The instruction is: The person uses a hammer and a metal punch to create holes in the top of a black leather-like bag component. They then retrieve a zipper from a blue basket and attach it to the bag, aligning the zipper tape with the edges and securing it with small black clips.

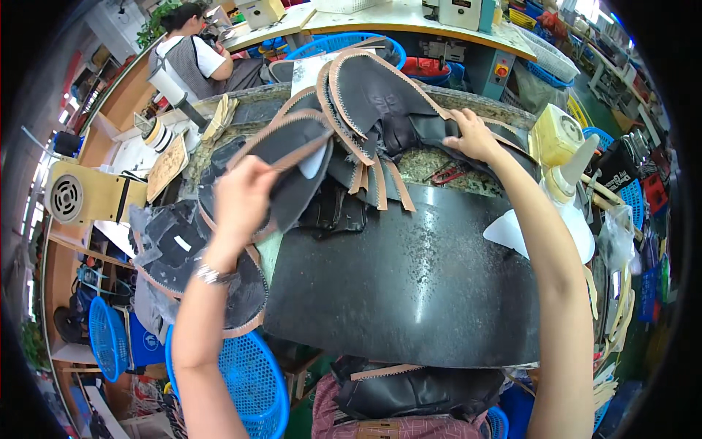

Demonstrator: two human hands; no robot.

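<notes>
Seeing pale letters running across a black bag (611, 173) at the far right, slanting along its front. Seeing a round white emblem on a blue bag (148, 348) at the lower left, just beside a blue basket (107, 338). Finding dark letters on a tan label (378, 429) on the pinkish patterned cloth (447, 428) at the lower edge. Possibly spotting fine print on the white machine (461, 13) up top, too small to read.
</notes>
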